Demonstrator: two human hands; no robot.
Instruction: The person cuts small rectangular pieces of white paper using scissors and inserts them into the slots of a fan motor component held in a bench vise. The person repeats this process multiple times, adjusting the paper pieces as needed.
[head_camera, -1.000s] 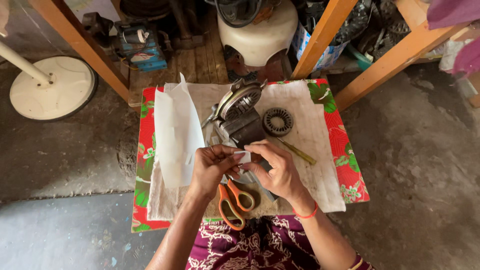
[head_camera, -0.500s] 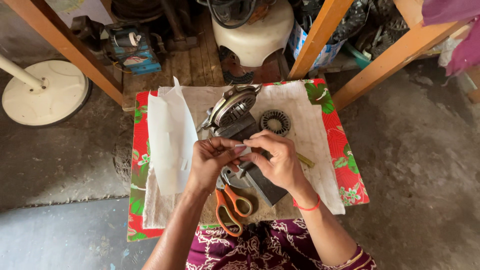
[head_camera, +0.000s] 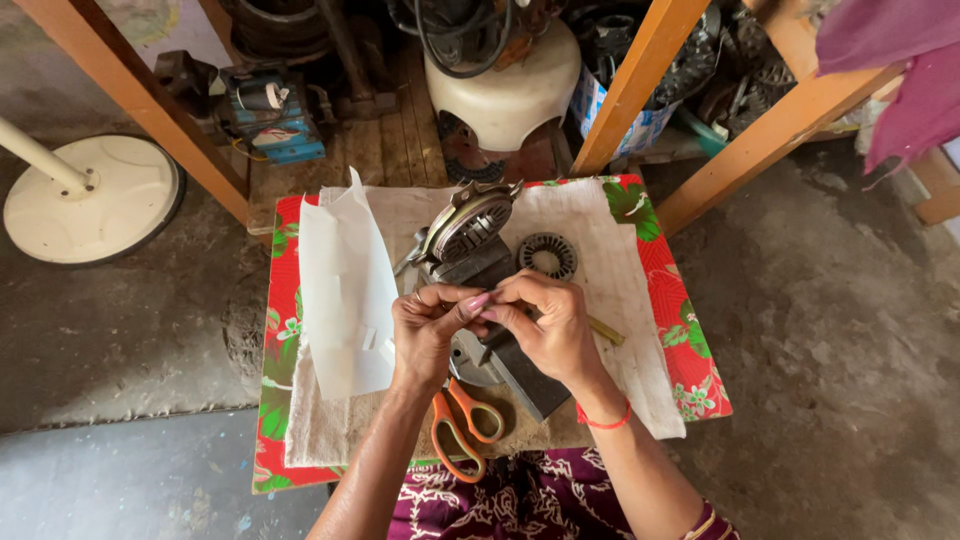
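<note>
Working over a small table (head_camera: 700, 385) draped in red floral cloth (head_camera: 275, 350), topped by a pale rough mat (head_camera: 630, 300). Left hand (head_camera: 425, 335) and right hand (head_camera: 545, 325) meeting at the fingertips above the mat, both pinched shut on something tiny between them, too small to make out. Just beyond the hands, a grey metal motor (head_camera: 465, 235) tilted on the mat, with a ringed stator (head_camera: 547, 255) beside it to the right. White paper (head_camera: 345, 295) curling up along the left, one edge raised off the mat. Orange scissors (head_camera: 460, 425) lying near the front edge, under the left wrist. Dark flat plate (head_camera: 525, 375) below the right hand. Red band (head_camera: 605, 422) on the right wrist. Underfoot, worn grey concrete floor (head_camera: 850, 350). Behind, slanted orange wooden posts (head_camera: 635, 80), a white plastic stool (head_camera: 505, 90), a round white fan base (head_camera: 90, 200) at far left, and cluttered dark parts on planks.
</note>
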